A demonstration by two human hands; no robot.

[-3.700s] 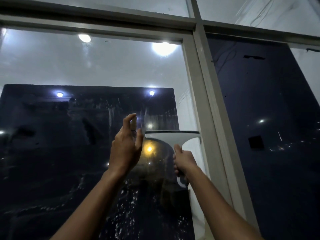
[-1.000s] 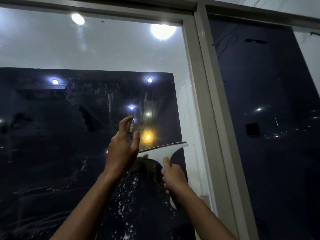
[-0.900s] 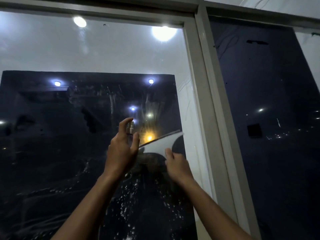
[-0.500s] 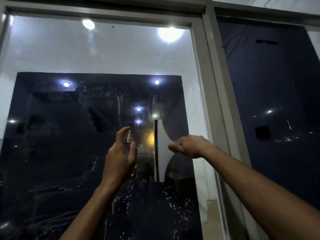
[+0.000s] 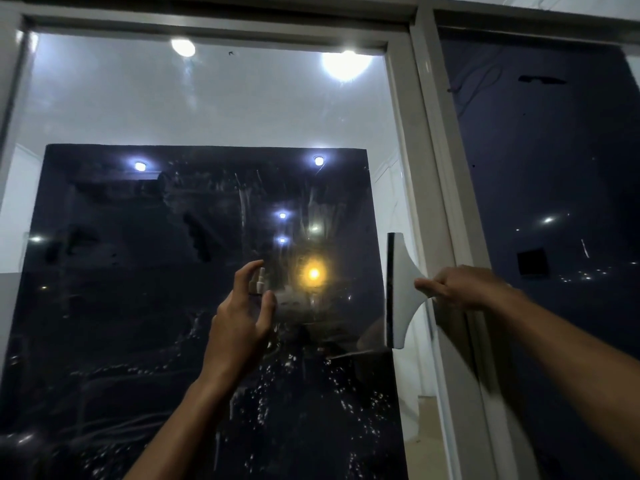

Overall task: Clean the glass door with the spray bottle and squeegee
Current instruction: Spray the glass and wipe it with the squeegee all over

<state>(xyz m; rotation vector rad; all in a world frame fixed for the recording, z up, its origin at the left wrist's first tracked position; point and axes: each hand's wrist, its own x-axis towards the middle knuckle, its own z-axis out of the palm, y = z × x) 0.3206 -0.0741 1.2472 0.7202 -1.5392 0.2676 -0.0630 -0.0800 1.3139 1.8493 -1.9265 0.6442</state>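
A: Where is the big dark glass door [image 5: 145,306] now?

B: Right in front, in its pale grey metal frame [image 5: 420,188]. Little wet drops [image 5: 298,382] and streaks sit on the lower part. Lamps shine back in it.

A: And the tools?

B: The white flat squeegee with the black rubber edge [image 5: 398,292] stands upright at the right side of the pane, just beside the frame. The right hand [image 5: 460,287] is curled shut around its handle. The left hand [image 5: 242,313] wraps the small pale spray bottle [image 5: 258,281]; a finger rests over the top. I can't see the bottle's body.

A: So what should happen next?

B: I think a sideways wipe fits. Keep the rubber edge flat on the glass, press evenly, and pull across in one smooth line, going over the wet part so no stripes stay behind.
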